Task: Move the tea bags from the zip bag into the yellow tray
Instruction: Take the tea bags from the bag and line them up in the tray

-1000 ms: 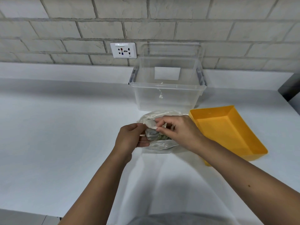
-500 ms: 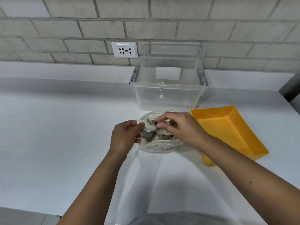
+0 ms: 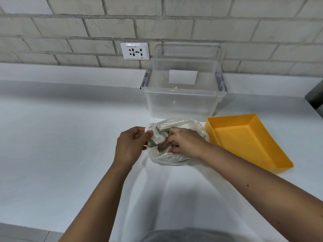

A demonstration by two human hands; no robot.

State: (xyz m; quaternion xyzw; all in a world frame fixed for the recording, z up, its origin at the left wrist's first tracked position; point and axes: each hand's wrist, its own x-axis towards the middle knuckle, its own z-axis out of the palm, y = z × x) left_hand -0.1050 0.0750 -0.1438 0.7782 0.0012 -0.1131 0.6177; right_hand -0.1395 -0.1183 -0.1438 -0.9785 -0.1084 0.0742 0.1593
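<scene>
The clear plastic zip bag [image 3: 174, 158] is pinched open at 9 o'clock by the left hand [image 3: 130, 145], so white paper tea bags [image 3: 158, 139] are clutched by the right hand [image 3: 185, 143].

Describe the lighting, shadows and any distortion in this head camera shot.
Head view: soft, even light with no harsh glare; pale shadows spread on the white counter between the zip bag and the viewer; the wide lens bows the brick wall; the bag's contents look smeared and indistinct.
</scene>
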